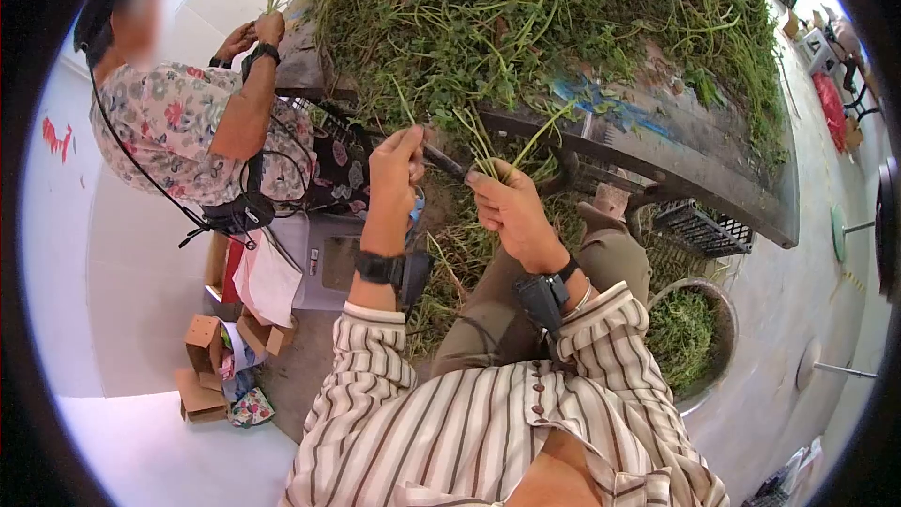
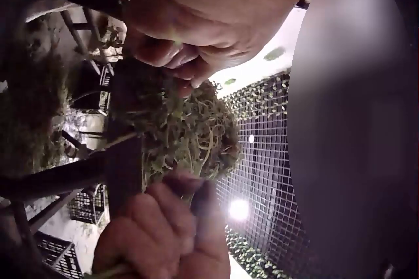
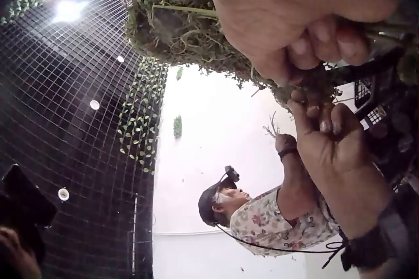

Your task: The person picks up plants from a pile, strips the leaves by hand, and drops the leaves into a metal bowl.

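Note:
In the head view, the left hand (image 1: pixel 397 164) has its fingers curled with a thin green stem at their tips. The right hand (image 1: pixel 511 211) pinches several green stems (image 1: pixel 481 141) between thumb and fingers, just right of the left hand. A dark, narrow object (image 1: pixel 445 161) spans the gap between both hands; which hand holds it I cannot tell. Beyond them, a large heap of leafy greens (image 1: pixel 507 28) covers the dark table (image 1: pixel 648 155). The left wrist view has the left hand (image 2: pixel 216 17) above the right hand (image 2: pixel 163 230); in the right wrist view their fingertips are close together.
At the left, another person (image 1: pixel 178 122) in a floral shirt holds greens. Open cardboard boxes (image 1: pixel 202 343) stand at the lower left. A round container (image 1: pixel 730 319) of greens is by the right knee, and a black crate (image 1: pixel 704 225) is under the table.

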